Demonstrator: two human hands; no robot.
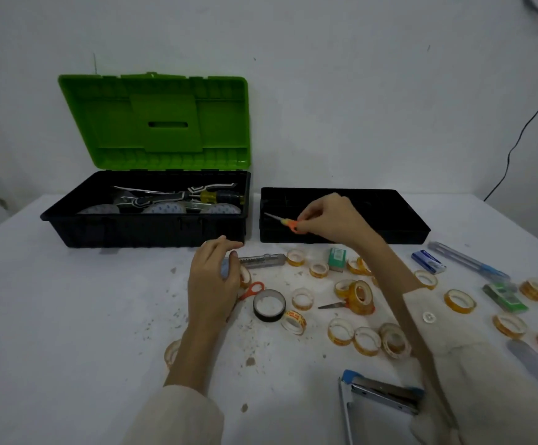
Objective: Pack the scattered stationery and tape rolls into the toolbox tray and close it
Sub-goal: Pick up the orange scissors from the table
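The black toolbox tray (402,216) stands on the table, to the right of the open toolbox (107,226) with its green lid (158,123) up. My right hand (332,220) hovers over the tray's left end, pinching small orange-handled scissors (285,222) with the blades pointing left. My left hand (213,281) rests on the table, closed on a small bluish object that is mostly hidden by the fingers, with a tape roll (245,276) and orange scissors (251,290) under it. Several yellow tape rolls (362,297) lie scattered in front of the tray.
A grey cutter (263,261), a black tape roll (269,305), a green eraser box (337,259), a blue box (428,261), a blue pen-like tool (466,261), a green staple box (505,297) and a blue-tipped stapler (380,393) lie around. The toolbox holds tools and white rolls.
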